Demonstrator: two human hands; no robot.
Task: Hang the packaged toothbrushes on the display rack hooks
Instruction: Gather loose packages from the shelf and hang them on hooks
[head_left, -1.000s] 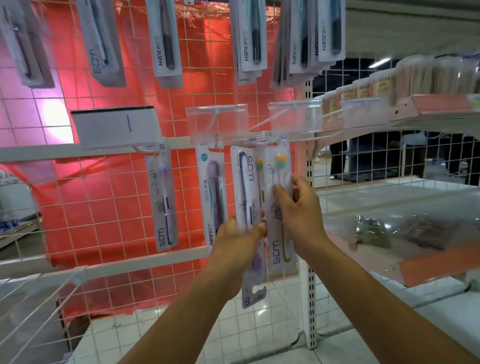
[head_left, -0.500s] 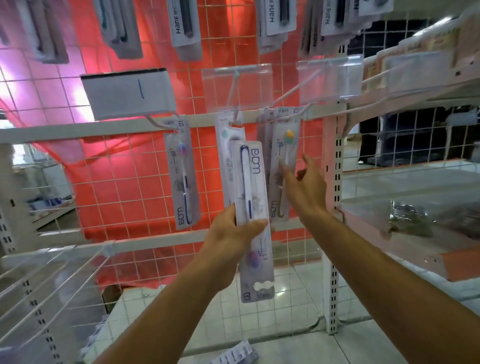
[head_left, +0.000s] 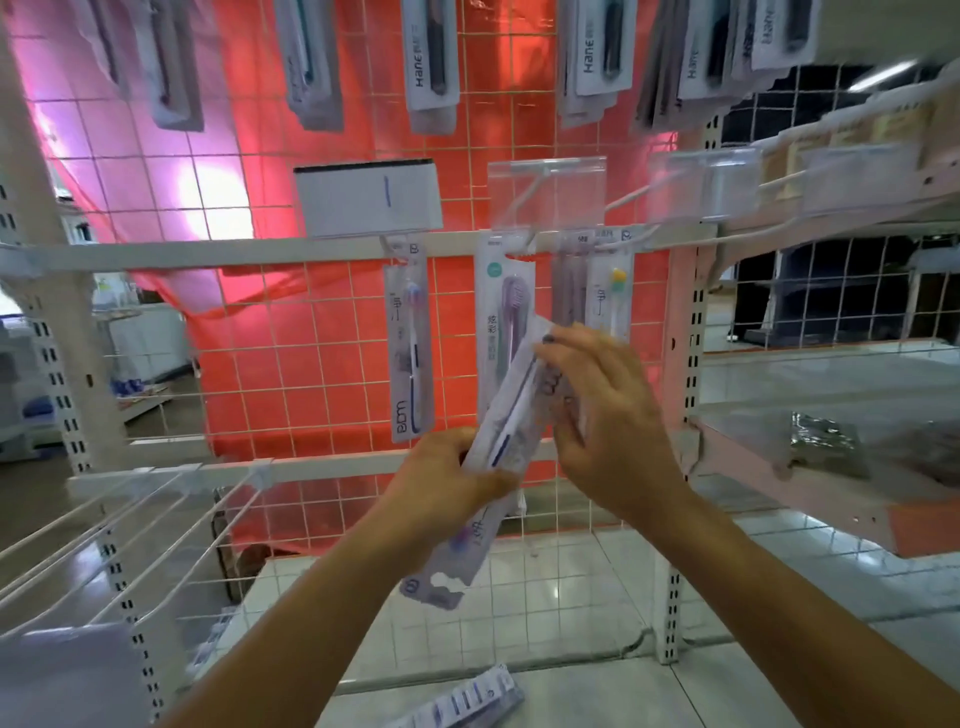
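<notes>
While the left hand (head_left: 441, 483) gripped a stack of packaged toothbrushes (head_left: 506, 431) around its middle, the stack leaned up and to the right, its hang-hole end pointing down. The right hand (head_left: 605, 415) was at the stack's upper end, fingers curled onto the top pack, though blur hid exactly how they pinched it. Just behind the hands, three hooks on the white crossbar (head_left: 208, 254) of the wire grid rack (head_left: 322, 364) carried hung packs: a blue-handled one (head_left: 410, 353) on the left, a purple one (head_left: 501, 312) in the middle, and a yellow-headed one (head_left: 613, 296) at the right, partly hidden by the right hand. Clear label holders (head_left: 545, 195) stood above these hooks, with a white card (head_left: 369, 200) in the leftmost. More packs (head_left: 431, 62) hung along the row above. Bare wire hooks (head_left: 130, 530) jutted out at lower left, and further packs (head_left: 467, 699) lay on the floor below.
</notes>
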